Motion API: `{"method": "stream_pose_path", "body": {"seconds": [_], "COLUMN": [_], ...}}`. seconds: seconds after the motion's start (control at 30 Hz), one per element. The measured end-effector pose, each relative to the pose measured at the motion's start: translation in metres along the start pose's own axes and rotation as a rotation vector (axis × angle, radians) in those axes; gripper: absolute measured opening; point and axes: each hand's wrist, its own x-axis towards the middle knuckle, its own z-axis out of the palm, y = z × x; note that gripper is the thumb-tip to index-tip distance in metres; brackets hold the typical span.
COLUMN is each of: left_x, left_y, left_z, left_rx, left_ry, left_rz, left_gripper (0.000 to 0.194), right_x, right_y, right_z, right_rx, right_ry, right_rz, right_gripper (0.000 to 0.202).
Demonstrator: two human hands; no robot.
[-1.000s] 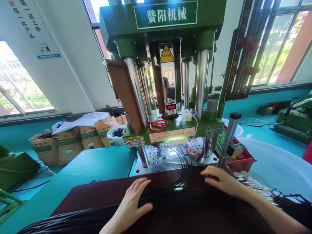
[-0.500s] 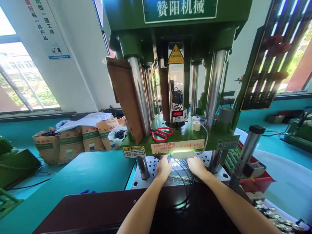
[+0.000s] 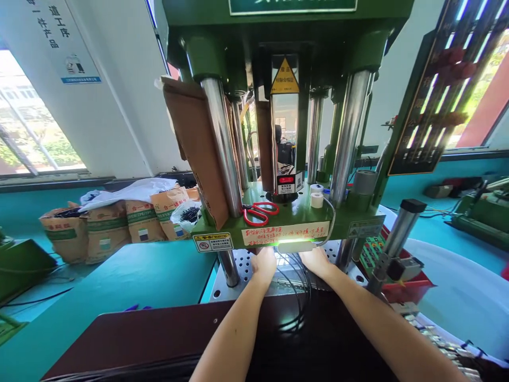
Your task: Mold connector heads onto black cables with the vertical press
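Observation:
Both my hands reach under the raised green plate of a press. My left hand is at the left of a bundle of black cables, its fingers hidden beneath the plate's edge. On the right side of the cables, my right hand also has its fingertips out of sight under the plate. The cables run out between my wrists and hang over the dark front board. Below the hands lies a perforated metal bed plate. What either hand touches cannot be made out.
Red-handled scissors and white tape rolls lie on the press plate. A lit lamp is fixed at its front. Paper sacks stand at left, a red bin at right. A metal post rises near my right forearm.
The view has tilted down slightly and shifted, so the press sits higher and a little left in the picture. Both hands remain under the plate, with little other movement visible.

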Motion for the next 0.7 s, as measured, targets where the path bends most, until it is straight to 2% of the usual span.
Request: {"method": "stream_pose_path", "body": {"seconds": [0.1,0.2,0.5,0.7], "left_x": [-0.004,-0.009,-0.004,-0.003], "left_y": [0.010,0.016,0.004,0.007], "left_z": [-0.002,0.005,0.020,0.016], "left_rx": [-0.021,-0.027,-0.039,-0.044], "left_ry": [0.043,0.069,0.128,0.149], "left_rz": [0.032,0.046,0.103,0.121], "left_gripper": [0.034,0.034,0.032,0.032], "right_x": [0.001,0.001,0.011,0.013], "right_y": [-0.006,-0.011,-0.014,-0.011], "right_z": [-0.001,0.003,0.019,0.019], "right_rx": [0.010,0.015,0.039,0.061], "right_ry": [0.026,0.039,0.080,0.109], "right_rz": [-0.010,-0.016,0.029,0.057], "right_gripper": [0.023,0.022,0.023,0.020]}}
